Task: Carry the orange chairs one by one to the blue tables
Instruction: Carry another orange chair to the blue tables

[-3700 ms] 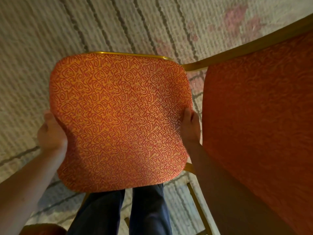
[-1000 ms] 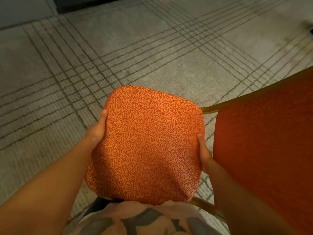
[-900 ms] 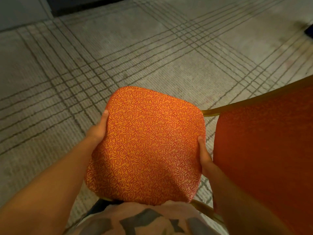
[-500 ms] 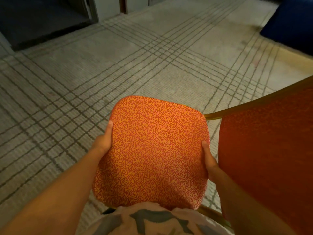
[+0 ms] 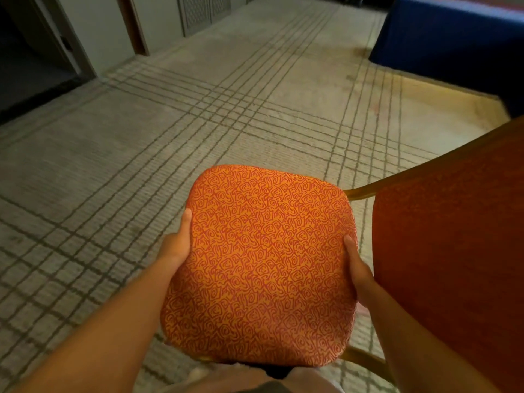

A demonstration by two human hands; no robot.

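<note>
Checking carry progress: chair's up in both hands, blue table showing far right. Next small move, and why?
Probably keep walking, veering right. Both hands, left hand and right hand, grip the seat edges, the blue table sits ahead-right, and the carpet between looks clear.

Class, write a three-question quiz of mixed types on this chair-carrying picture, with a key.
1. True or false: the left hand and right hand both grip the seat.
2. The blue table lies: A) upper right B) lower left C) behind the doorway.
3. Fill in: the chair's backrest is on the person's ____ side.

Key: 1 true; 2 A; 3 right.
</note>
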